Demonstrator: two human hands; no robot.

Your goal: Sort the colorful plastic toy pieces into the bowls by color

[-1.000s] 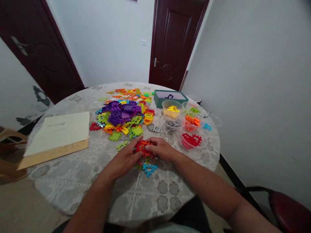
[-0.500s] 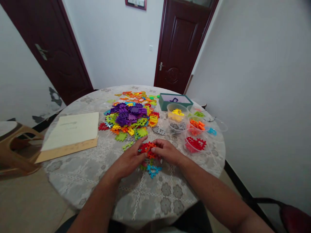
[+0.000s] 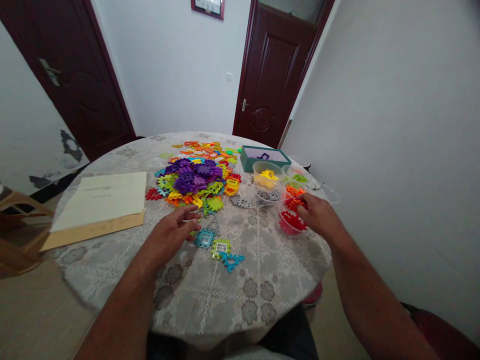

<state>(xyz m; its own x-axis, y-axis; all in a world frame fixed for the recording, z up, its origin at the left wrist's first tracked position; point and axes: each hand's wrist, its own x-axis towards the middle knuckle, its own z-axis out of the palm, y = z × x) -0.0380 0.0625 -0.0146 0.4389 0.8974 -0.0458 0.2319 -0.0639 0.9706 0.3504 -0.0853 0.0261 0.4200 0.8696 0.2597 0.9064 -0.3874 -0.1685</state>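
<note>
My left hand [image 3: 173, 234] hovers over the tablecloth with its fingers apart, and I see nothing held in it. Just beyond its fingertips lie a blue square interlocking piece [image 3: 204, 239], a green and white window piece [image 3: 221, 248] and a blue triangular piece [image 3: 231, 260]. At the right, my right hand [image 3: 319, 214] has its fingers drawn together at the tub of orange pieces [image 3: 293, 191]. Whatever is between those fingertips is too small and blurred to tell. Close below the hand stands the tub of red pieces [image 3: 290, 224].
A large heap of mixed pieces, purple on top [image 3: 193, 175], covers the table's middle. Behind the tubs of yellow [image 3: 268, 175] and grey pieces [image 3: 268, 196] sits a green box [image 3: 264, 159]. Paper sheets [image 3: 101, 197] lie at left, a stool [image 3: 15, 225] beyond.
Both hands were together around red and orange pieces; they have parted. My right hand has moved right to the tubs, my left hand slightly left and open. The blue square piece is now uncovered.
</note>
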